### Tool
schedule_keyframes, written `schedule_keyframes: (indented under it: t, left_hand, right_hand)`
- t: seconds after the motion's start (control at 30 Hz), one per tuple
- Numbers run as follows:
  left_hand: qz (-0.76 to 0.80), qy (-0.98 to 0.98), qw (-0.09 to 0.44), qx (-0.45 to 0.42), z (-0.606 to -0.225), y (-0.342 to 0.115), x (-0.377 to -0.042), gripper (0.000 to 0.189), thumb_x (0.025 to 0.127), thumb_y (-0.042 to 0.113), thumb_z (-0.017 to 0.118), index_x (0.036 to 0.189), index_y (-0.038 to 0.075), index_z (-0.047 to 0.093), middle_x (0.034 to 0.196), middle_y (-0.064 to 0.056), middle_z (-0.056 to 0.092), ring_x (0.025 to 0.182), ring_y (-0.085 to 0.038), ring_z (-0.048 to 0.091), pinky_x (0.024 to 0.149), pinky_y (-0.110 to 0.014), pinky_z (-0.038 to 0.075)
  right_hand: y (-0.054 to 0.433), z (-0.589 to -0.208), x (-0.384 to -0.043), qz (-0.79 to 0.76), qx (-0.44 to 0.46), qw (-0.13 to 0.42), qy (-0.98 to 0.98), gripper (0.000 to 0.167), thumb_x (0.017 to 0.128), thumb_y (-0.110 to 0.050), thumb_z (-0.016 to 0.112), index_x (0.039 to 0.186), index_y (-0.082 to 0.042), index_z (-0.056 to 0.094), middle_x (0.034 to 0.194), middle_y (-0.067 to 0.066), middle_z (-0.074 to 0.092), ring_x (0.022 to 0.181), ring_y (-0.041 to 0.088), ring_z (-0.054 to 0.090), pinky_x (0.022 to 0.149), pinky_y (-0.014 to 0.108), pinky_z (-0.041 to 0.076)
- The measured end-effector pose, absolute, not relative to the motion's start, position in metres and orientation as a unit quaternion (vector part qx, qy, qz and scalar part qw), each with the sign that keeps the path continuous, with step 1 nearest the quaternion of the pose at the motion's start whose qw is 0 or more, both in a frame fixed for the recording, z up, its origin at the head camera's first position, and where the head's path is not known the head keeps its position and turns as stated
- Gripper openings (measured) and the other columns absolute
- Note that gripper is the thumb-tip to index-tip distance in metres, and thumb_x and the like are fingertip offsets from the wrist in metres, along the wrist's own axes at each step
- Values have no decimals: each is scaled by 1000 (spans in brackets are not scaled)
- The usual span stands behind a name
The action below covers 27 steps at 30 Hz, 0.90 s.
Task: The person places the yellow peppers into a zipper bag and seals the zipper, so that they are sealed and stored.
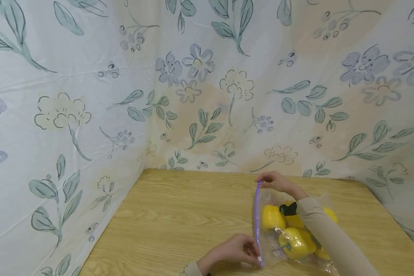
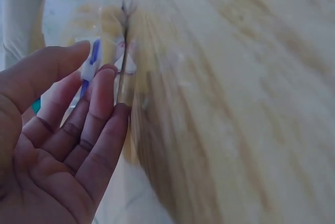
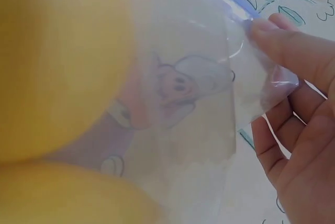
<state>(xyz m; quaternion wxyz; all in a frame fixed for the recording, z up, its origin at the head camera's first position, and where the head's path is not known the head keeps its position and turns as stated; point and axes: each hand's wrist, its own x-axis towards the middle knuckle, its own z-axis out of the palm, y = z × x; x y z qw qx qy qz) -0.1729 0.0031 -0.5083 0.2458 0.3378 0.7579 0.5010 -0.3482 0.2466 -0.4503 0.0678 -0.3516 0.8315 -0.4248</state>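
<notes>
A clear zip bag with a purple zip strip lies on the table, its strip running from far to near. Several yellow bell peppers are inside it. At the strip's far end my right hand pinches the bag's corner between thumb and fingers; the right wrist view shows the clear film there with a printed cartoon figure. My left hand is at the near end, its thumb and fingertips around the white slider on the strip. My right forearm hides part of the bag and peppers.
The wood-grain table extends to the left of the bag. Hanging fabric with a flower and leaf print stands along its back and sides. A dark object sits at the right cuff.
</notes>
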Motion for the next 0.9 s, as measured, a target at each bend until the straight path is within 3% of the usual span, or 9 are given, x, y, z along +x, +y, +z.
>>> schedule_keyframes:
  t: [0.3, 0.63, 0.73, 0.9]
  left_hand:
    - [482, 761, 240, 363, -507, -2, -178, 14, 80, 10, 72, 87, 2, 63, 77, 5, 66, 66, 6, 58, 64, -15, 52]
    - [449, 775, 206, 395, -503, -9, -186, 16, 82, 14, 70, 90, 2, 64, 82, 0, 67, 69, 8, 56, 66, -12, 51]
    - [448, 777, 196, 396, -501, -13, -190, 15, 83, 13, 70, 90, 1, 63, 81, -1, 67, 69, 7, 56, 66, -12, 51]
    - [446, 787, 166, 393, -500, -21, -199, 16, 83, 15, 70, 91, 3, 64, 83, -1, 67, 71, 6, 57, 67, -13, 51]
  right_hand:
    - [246, -447, -343, -415, -364, 67, 831, 27, 89, -3, 59, 114, 7, 56, 109, 24, 60, 97, 31, 58, 83, 22, 49]
    - [246, -443, -338, -425, -359, 75, 827, 32, 89, -1, 58, 117, 12, 52, 116, 29, 55, 103, 44, 54, 91, 50, 46]
    - [248, -444, -338, -429, -361, 73, 825, 33, 88, -2, 59, 117, 13, 51, 117, 32, 53, 102, 44, 55, 90, 47, 48]
    - [251, -446, -339, -431, -352, 65, 828, 33, 89, -8, 61, 117, 6, 54, 118, 28, 54, 100, 37, 59, 86, 30, 51]
